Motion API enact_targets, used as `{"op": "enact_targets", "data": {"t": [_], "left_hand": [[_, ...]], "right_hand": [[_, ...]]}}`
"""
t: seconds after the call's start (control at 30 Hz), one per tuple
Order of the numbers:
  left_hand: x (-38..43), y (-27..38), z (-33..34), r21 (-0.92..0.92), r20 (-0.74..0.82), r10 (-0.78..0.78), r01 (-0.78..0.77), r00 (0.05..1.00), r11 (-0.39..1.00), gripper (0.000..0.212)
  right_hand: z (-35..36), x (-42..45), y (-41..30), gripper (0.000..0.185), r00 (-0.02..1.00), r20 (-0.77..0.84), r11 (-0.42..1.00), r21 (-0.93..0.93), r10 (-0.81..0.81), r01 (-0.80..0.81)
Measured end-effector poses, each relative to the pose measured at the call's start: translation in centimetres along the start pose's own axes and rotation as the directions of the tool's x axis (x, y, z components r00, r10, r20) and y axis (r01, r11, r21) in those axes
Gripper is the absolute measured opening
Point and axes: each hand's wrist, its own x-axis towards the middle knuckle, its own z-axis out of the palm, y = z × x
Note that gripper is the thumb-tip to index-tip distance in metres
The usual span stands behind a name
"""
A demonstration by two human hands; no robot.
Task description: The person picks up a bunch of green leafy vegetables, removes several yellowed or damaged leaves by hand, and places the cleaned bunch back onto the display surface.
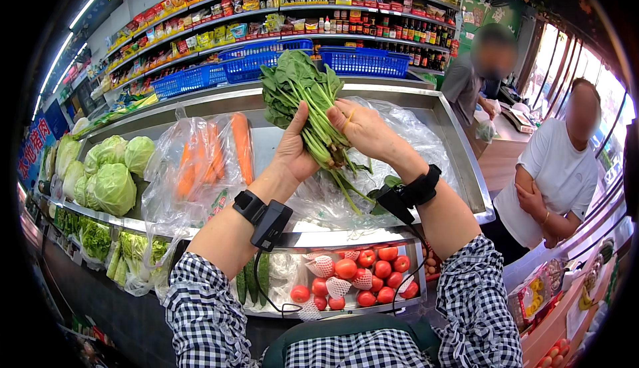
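Observation:
A bunch of spinach [304,93] is held above the metal display tray [449,133], leaves pointing away from me and root ends toward me. My left hand [294,151] cups its stems from the left and below, thumb raised along them. From the right, my right hand [367,126] grips the stems, with a thin yellow band near its thumb and fingers. Below the hands, loose stems [349,193] hang or lie over the clear plastic bag [414,133] spread on the tray. Whether the band goes around the spinach I cannot tell.
Left on the tray are bagged carrots [214,153] and cabbages [115,188]. Tomatoes [382,269] and cucumbers [252,283] fill a lower tray. Blue baskets [367,61] line the back, before stocked shelves [329,7]. Two people stand right, one in a white shirt [554,168].

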Motion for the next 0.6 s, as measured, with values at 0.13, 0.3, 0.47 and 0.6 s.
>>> {"op": "enact_targets", "data": {"t": [0.13, 0.3, 0.47, 0.6], "left_hand": [[-0.2, -0.2, 0.5, -0.008, 0.03, -0.01, 0.01, 1.0, 1.0, 0.056], [-0.3, -0.1, 0.9, 0.006, 0.063, 0.011, -0.011, 0.998, 1.0, 0.058], [-0.3, -0.2, 0.7, 0.004, 0.068, 0.033, -0.033, 0.997, 0.999, 0.056], [-0.3, -0.4, 0.8, -0.005, 0.041, 0.065, -0.065, 0.997, 0.998, 0.06]], "right_hand": [[-0.4, 0.1, -0.3, 0.063, 0.991, -0.066, 0.993, 0.001, 0.116, -0.116], [-0.9, 0.0, -0.3, 0.059, 0.97, -0.184, 0.987, 0.064, 0.157, -0.148], [-1.3, -0.2, -1.0, 0.034, 0.931, -0.354, 0.995, 0.001, 0.093, -0.099], [-0.9, -0.3, -1.5, 0.029, 0.914, -0.405, 0.996, 0.086, 0.035, 0.0]]}}
